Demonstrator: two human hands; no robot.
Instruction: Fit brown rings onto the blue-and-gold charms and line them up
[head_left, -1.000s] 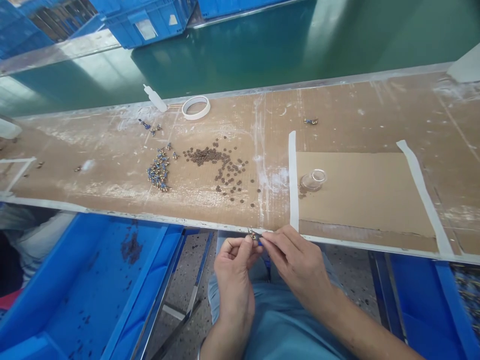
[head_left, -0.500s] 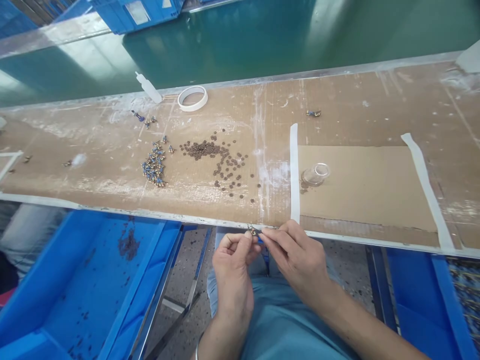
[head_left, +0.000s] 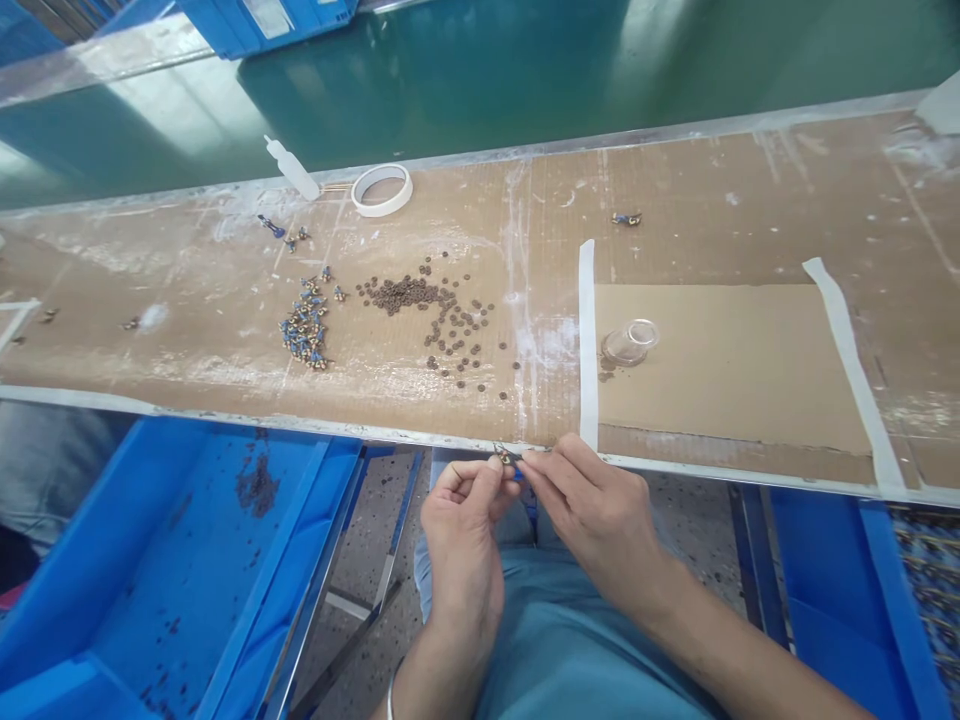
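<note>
My left hand (head_left: 465, 530) is closed in a pinch at the front edge of the table. Between its thumb and fingertips sits a small figurine (head_left: 503, 456), gold and dark, mostly covered by the fingers. My right hand (head_left: 592, 510) meets it from the right, also pinched, with a thin dark piece at its fingertips; whether this belongs to the figurine I cannot tell. On the table beyond lie a cluster of small blue-and-gold figurines (head_left: 304, 328) and a pile of little brown discs (head_left: 405, 294).
A clear plastic cup (head_left: 631, 343) stands on a taped cardboard sheet (head_left: 735, 370). Toward the back are a white squeeze bottle (head_left: 294, 170), a tape roll (head_left: 382, 209) and one lone figurine (head_left: 626, 219). Blue bins (head_left: 172, 560) stand below the table's front edge.
The view has shifted slightly, so the table contents sit a little higher in the picture. Both hands keep their pinch, with the figurine still in the left.
</note>
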